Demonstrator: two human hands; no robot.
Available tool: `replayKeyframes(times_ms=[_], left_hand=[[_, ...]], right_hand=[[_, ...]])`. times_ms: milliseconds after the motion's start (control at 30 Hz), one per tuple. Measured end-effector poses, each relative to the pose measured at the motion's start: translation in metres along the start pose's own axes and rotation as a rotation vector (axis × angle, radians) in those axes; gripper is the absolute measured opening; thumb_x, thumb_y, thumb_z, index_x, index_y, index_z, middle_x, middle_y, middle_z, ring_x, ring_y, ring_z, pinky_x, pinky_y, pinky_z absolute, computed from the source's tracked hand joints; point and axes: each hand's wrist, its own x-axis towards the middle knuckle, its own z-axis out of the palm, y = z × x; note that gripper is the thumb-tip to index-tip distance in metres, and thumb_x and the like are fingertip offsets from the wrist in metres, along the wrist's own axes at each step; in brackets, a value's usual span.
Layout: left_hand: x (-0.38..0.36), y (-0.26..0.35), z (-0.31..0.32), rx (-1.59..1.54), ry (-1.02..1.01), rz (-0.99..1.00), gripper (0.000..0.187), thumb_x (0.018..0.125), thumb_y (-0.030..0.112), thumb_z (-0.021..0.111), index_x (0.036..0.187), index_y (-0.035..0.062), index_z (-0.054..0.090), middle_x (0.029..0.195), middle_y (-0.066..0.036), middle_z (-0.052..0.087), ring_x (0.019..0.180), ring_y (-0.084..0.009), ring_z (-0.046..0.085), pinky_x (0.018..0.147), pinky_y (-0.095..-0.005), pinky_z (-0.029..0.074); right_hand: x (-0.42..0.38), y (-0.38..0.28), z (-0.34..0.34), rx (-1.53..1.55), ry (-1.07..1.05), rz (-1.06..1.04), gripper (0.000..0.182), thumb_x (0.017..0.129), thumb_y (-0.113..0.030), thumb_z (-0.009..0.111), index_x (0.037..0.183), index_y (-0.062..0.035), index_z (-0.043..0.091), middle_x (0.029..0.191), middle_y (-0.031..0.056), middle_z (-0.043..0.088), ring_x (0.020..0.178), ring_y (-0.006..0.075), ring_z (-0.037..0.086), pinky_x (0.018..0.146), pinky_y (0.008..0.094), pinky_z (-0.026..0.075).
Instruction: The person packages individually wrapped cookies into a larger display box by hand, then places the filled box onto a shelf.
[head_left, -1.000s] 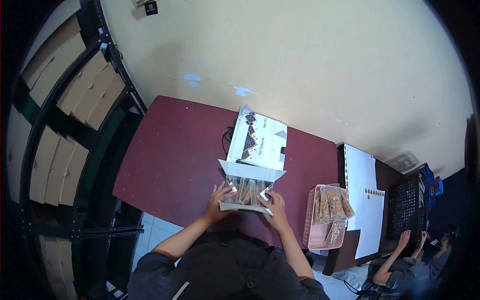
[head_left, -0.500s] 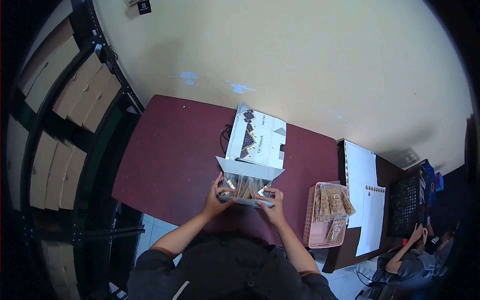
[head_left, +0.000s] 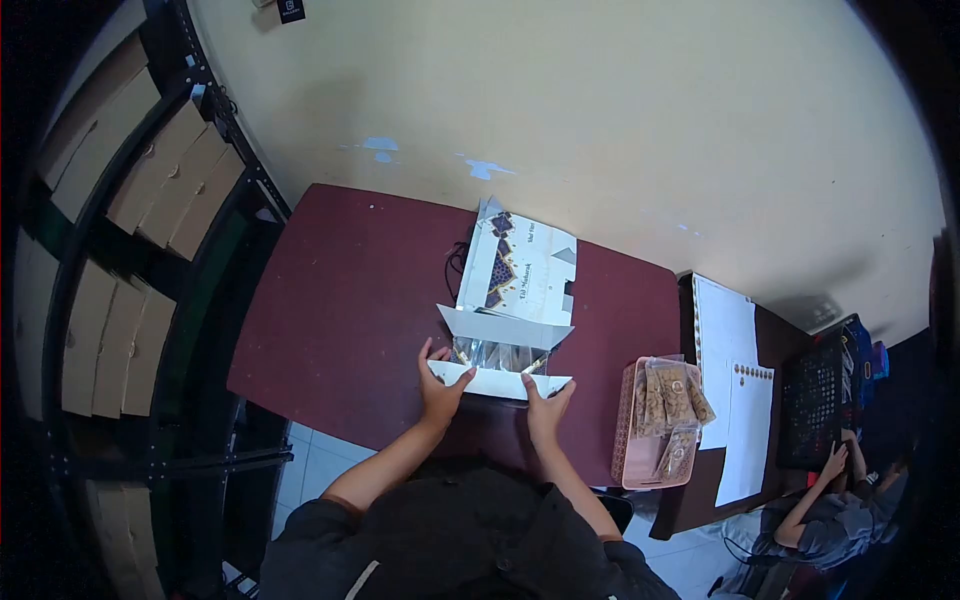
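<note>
An open white box (head_left: 500, 384) with clear packets (head_left: 495, 354) inside stands near the front edge of the maroon table (head_left: 330, 300). Its printed lid (head_left: 530, 270) lies folded back toward the wall. My left hand (head_left: 440, 388) grips the left end of the front wall, thumb on top and fingers around the left side. With its thumb at the top edge, my right hand (head_left: 547, 402) holds the right end of that wall. The fingertips of both hands are partly hidden by the box.
A pink basket (head_left: 618, 430) with snack packets (head_left: 678, 400) stands at the table's right. Beyond it are paper sheets (head_left: 745, 430) and a black crate (head_left: 815, 400). Shelves with cardboard boxes (head_left: 180, 190) stand left. Another person (head_left: 825, 530) sits at the lower right.
The box's white front wall now shows upright, covering part of the packets. Both hands have moved from over the packets to its front corners.
</note>
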Motion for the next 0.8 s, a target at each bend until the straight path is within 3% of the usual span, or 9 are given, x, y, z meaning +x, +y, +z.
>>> replayKeyframes(times_ms=[100, 233, 300, 433, 500, 533, 667, 767, 800], left_hand=[[0.001, -0.002, -0.005, -0.076, -0.035, -0.064, 0.088, 0.072, -0.001, 0.076, 0.139, 0.0081, 0.019, 0.129, -0.021, 0.040, 0.126, -0.0298, 0.040, 0.104, -0.0380, 0.033], [-0.001, -0.009, -0.009, -0.173, -0.035, -0.129, 0.085, 0.073, -0.003, 0.075, 0.136, 0.0079, 0.019, 0.132, -0.022, 0.039, 0.130, -0.0286, 0.036, 0.105, -0.0372, 0.032], [-0.003, -0.018, -0.009, -0.193, -0.019, -0.127, 0.084, 0.071, 0.000, 0.078, 0.131, 0.0087, 0.020, 0.129, -0.021, 0.038, 0.124, -0.0277, 0.040, 0.104, -0.0370, 0.034], [-0.010, -0.021, -0.010, 0.032, 0.179, -0.034, 0.073, 0.070, 0.014, 0.082, 0.121, 0.0076, 0.029, 0.121, -0.016, 0.033, 0.109, -0.0272, 0.042, 0.097, -0.0394, 0.035], [-0.012, -0.014, -0.020, 0.684, 0.155, 0.287, 0.054, 0.076, 0.024, 0.076, 0.113, 0.0075, 0.041, 0.122, -0.018, 0.033, 0.115, -0.0323, 0.037, 0.098, -0.0451, 0.027], [-0.015, -0.007, -0.016, 0.621, 0.178, 0.237, 0.040, 0.079, 0.034, 0.070, 0.102, 0.0083, 0.050, 0.123, -0.017, 0.035, 0.118, -0.0354, 0.032, 0.098, -0.0483, 0.021], [-0.020, 0.001, -0.014, 0.783, 0.156, 0.212, 0.031, 0.085, 0.033, 0.064, 0.101, 0.0084, 0.054, 0.116, -0.010, 0.048, 0.112, -0.0297, 0.040, 0.095, -0.0452, 0.025], [-0.026, 0.007, -0.018, 0.643, 0.020, 0.180, 0.029, 0.087, 0.030, 0.061, 0.103, 0.0064, 0.054, 0.104, -0.010, 0.056, 0.104, -0.0275, 0.047, 0.094, -0.0430, 0.027], [-0.030, 0.013, -0.019, 0.712, 0.006, 0.209, 0.029, 0.090, 0.025, 0.059, 0.107, 0.0029, 0.054, 0.100, -0.013, 0.060, 0.100, -0.0284, 0.053, 0.092, -0.0411, 0.034]], right_hand=[[0.010, 0.014, -0.002, 0.405, -0.141, 0.247, 0.046, 0.085, -0.025, 0.068, 0.113, 0.0052, 0.047, 0.102, 0.0146, 0.056, 0.100, 0.0220, 0.052, 0.092, 0.0342, 0.038], [0.008, 0.004, -0.008, 0.285, -0.172, 0.099, 0.029, 0.091, -0.024, 0.062, 0.106, -0.0020, 0.049, 0.096, 0.0075, 0.051, 0.093, 0.0141, 0.046, 0.083, 0.0294, 0.039], [0.001, -0.008, -0.007, 0.272, -0.085, 0.109, 0.038, 0.087, -0.028, 0.066, 0.109, -0.0027, 0.048, 0.099, 0.0074, 0.048, 0.095, 0.0159, 0.045, 0.084, 0.0327, 0.039], [-0.003, -0.004, -0.007, -0.004, 0.236, 0.136, 0.048, 0.080, -0.039, 0.072, 0.105, -0.0042, 0.050, 0.102, 0.0084, 0.043, 0.095, 0.0212, 0.047, 0.085, 0.0366, 0.038], [-0.002, 0.000, -0.011, -0.241, 0.093, 0.114, 0.040, 0.079, -0.039, 0.072, 0.092, -0.0057, 0.054, 0.100, 0.0094, 0.044, 0.093, 0.0209, 0.047, 0.084, 0.0374, 0.036], [-0.002, -0.001, -0.010, -0.238, 0.131, 0.053, 0.038, 0.080, -0.041, 0.071, 0.077, -0.0065, 0.055, 0.096, 0.0078, 0.046, 0.091, 0.0204, 0.047, 0.082, 0.0375, 0.034], [-0.004, -0.011, -0.014, -0.439, 0.121, -0.045, 0.040, 0.085, -0.042, 0.064, 0.065, -0.0073, 0.056, 0.083, 0.0034, 0.055, 0.079, 0.0190, 0.051, 0.079, 0.0354, 0.033], [-0.010, -0.006, -0.022, -0.231, -0.049, 0.113, 0.039, 0.087, -0.039, 0.063, 0.068, -0.0056, 0.057, 0.076, 0.0045, 0.059, 0.068, 0.0168, 0.054, 0.078, 0.0336, 0.033], [-0.013, -0.006, -0.027, -0.227, -0.067, 0.096, 0.037, 0.089, -0.036, 0.061, 0.075, -0.0020, 0.060, 0.076, 0.0076, 0.063, 0.064, 0.0154, 0.056, 0.077, 0.0338, 0.038]])
